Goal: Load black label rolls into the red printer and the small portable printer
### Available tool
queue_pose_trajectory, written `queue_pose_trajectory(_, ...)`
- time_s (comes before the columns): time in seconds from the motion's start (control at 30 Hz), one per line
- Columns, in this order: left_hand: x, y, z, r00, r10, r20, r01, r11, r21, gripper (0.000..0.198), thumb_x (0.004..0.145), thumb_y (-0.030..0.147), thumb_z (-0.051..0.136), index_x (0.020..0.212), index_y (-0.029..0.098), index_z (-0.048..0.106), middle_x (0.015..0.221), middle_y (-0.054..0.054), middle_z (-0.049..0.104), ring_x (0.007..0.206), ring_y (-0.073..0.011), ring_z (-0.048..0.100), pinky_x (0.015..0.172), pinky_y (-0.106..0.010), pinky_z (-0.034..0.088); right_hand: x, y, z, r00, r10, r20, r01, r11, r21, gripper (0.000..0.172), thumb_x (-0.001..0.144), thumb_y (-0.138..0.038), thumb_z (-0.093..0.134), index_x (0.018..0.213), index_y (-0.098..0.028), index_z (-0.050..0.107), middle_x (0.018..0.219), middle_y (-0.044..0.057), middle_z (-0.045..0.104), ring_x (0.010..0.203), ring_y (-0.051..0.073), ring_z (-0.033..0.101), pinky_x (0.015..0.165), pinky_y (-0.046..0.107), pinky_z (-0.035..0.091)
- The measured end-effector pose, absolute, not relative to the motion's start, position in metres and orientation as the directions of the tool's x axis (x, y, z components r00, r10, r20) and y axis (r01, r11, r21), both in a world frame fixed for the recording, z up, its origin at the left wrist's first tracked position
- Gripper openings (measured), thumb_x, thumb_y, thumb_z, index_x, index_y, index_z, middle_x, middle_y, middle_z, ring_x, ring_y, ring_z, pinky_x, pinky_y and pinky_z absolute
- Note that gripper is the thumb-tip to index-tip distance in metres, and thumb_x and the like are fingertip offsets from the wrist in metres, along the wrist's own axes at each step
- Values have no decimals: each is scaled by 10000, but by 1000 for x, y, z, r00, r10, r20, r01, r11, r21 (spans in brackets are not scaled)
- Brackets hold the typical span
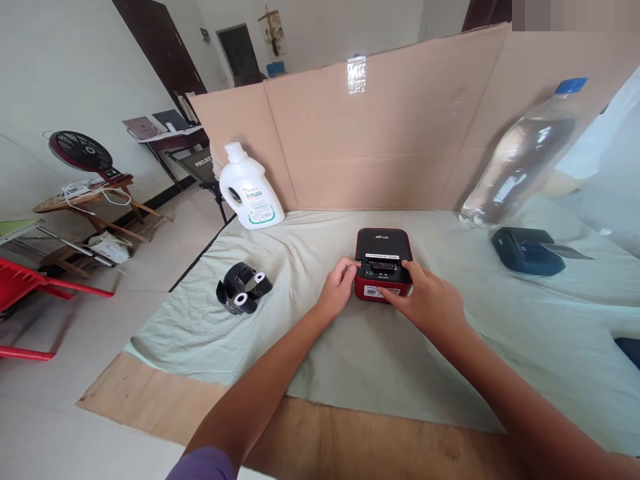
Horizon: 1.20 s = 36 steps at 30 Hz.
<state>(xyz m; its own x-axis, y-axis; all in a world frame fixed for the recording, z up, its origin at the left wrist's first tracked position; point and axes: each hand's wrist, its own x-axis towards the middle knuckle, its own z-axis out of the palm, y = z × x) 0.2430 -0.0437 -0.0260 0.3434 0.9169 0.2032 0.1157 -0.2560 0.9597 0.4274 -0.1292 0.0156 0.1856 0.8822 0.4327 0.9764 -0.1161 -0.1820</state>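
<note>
A small red and black label printer (383,243) sits on the pale green cloth, with a slot across its top and a white label on its front. My left hand (336,288) is closed at the printer's left side, its fingertips pressed against the edge near the slot. My right hand (434,297) grips the right front corner, a finger on the top edge and the thumb on the front face. A short dark strip (384,265) shows at the slot. To the left lie two loosely unwound black rolls (239,280) with white cores.
A white detergent bottle (253,193) and a large clear bottle (525,160) with a blue cap stand by the cardboard panel (375,147). At right lies a dark device (527,252) with a strip coming out. The wooden table edge (350,440) runs along the front.
</note>
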Motion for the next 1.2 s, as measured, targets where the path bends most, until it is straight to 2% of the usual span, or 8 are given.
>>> queue_pose_trajectory(0.33,253,-39,-31,262,931,255,84,-285,955,377,987,499,430,810,207,590,917,-29,684,883,-175,616,827,-289,495,428,-130,14,202,892,403,971,-129,-202,570,801,-616,669,1195,-210,606,983,91,755,770,277,712,531,311,385)
queue_pose_trajectory(0.4,251,-42,-34,256,922,289,92,-321,943,353,1001,455,413,876,205,627,944,-31,696,893,-175,620,845,-295,490,427,-131,14,203,895,398,971,-132,-199,598,810,-621,659,1232,-202,599,1013,101,752,797,279,715,543,315,408)
queue_pose_trajectory(0.53,244,-50,-38,296,895,332,110,-378,919,370,1019,398,377,1185,211,650,1059,-39,715,956,-179,638,912,-312,491,426,-132,17,203,903,379,973,-143,-180,639,838,-624,626,1299,-185,583,1056,116,748,834,280,719,574,314,436)
queue_pose_trajectory(0.7,239,-55,-36,306,872,381,64,-418,906,429,1012,436,407,1256,184,653,1159,-78,711,1129,-219,620,1028,-357,473,429,-137,26,226,918,326,964,-163,-212,634,917,-649,480,1346,-196,591,1087,109,747,887,289,714,611,319,446)
queue_pose_trajectory(0.87,241,-53,-37,301,885,355,52,-387,921,458,1007,465,413,1257,176,665,1015,-75,735,1062,-216,640,994,-365,495,436,-137,33,218,950,224,961,-169,-219,666,990,-616,293,1545,-260,387,925,81,753,845,293,705,607,319,413)
queue_pose_trajectory(1.0,240,-52,-39,314,886,340,45,-372,927,481,1008,475,408,1289,168,649,911,-61,718,925,-194,637,918,-344,509,445,-124,42,235,955,180,946,-182,-269,675,999,-617,206,1590,-299,279,964,86,750,878,304,695,628,324,408)
queue_pose_trajectory(1.1,239,-52,-40,329,892,311,56,-347,936,503,1007,486,401,1318,163,630,811,-39,681,792,-176,603,832,-325,513,451,-115,48,274,945,179,916,-199,-349,649,1003,-606,193,1554,-312,372,1029,92,750,939,301,682,649,324,419)
queue_pose_trajectory(1.2,239,-52,-41,331,897,294,61,-331,942,519,1001,508,406,1330,171,623,757,-22,640,723,-163,557,777,-308,500,457,-103,49,263,948,179,896,-171,-410,558,1005,-550,276,1378,-302,608,1035,82,749,950,280,670,696,326,444)
